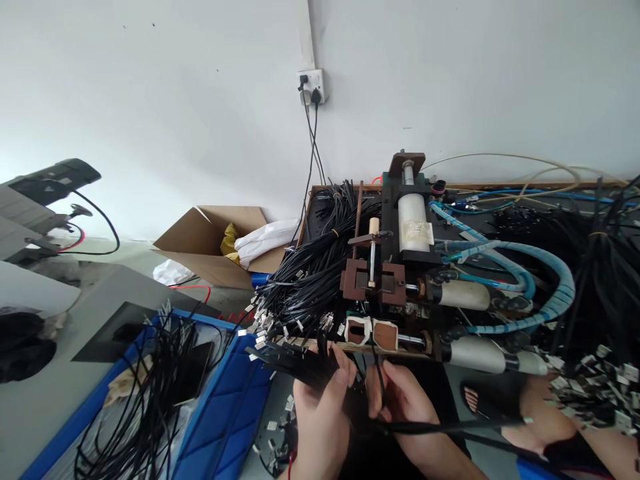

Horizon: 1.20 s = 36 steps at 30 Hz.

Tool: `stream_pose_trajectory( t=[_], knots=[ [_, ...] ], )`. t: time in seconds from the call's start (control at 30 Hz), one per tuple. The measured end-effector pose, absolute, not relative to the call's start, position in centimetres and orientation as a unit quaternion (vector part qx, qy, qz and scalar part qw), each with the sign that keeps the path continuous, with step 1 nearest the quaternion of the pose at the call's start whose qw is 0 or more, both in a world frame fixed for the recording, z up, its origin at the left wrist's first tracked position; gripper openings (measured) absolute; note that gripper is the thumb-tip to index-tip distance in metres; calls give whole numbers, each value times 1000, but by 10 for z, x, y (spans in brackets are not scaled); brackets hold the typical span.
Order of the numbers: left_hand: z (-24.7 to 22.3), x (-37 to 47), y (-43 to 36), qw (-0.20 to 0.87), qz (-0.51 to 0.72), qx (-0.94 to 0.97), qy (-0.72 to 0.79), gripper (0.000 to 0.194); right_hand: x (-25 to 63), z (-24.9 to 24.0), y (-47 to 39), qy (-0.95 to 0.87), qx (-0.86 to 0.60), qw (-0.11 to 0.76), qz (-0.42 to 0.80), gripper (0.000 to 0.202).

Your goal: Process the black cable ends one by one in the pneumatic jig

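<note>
My left hand (323, 407) is closed around a bundle of thin black cables (295, 361), with their ends pointing to the left. Beside it, my right hand (403, 393) pinches a single black cable (378, 373) that runs up to the small clamp jaws (373, 335) at the front of the machine. More black cable (450, 427) passes under the right palm and trails off to the right. Both hands are just below the bench edge, close to the jaws. Whether the single cable lies between the jaws is hard to make out.
Pneumatic cylinders (465, 295) with blue hoses (560, 293) stand right of the jaws. A heap of black cables (320, 267) with white-tagged ends lies on the bench. A blue crate (215, 407) and a cardboard box (200, 233) are at left. A foot (471, 399) shows below.
</note>
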<state>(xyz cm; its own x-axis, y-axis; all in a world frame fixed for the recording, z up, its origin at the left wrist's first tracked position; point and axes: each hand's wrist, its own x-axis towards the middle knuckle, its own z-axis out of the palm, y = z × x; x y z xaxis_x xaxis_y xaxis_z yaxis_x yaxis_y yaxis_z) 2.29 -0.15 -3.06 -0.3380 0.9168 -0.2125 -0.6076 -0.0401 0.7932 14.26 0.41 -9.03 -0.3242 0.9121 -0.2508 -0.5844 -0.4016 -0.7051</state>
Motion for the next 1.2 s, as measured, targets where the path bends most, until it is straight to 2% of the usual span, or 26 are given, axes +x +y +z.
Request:
stream_pose_trajectory(
  t=[0.07, 0.2, 0.4, 0.5, 0.67, 0.9, 1.2],
  knots=[
    [-35, 22, -3, 536, 695, 192, 440, 26, 149, -88, 5, -358, -281, 473, 754, 68],
    [-40, 22, -6, 520, 691, 200, 461, 30, 156, -78, 7, -528, -229, 428, 697, 67],
    [-41, 21, -9, 515, 660, 249, 487, 27, 146, -79, -6, -371, -343, 461, 729, 41],
    [-42, 21, -7, 502, 658, 258, 498, 27, 146, -79, -6, -413, -358, 439, 713, 35],
    [-41, 23, -4, 499, 654, 269, 501, 24, 150, -77, -1, -506, -371, 462, 627, 41],
    [-46, 22, -7, 517, 676, 240, 467, 40, 144, -97, 3, -347, -357, 476, 725, 49],
    [-38, 21, -1, 530, 701, 230, 418, 33, 137, -90, 10, -215, -324, 490, 780, 41]
  ],
)
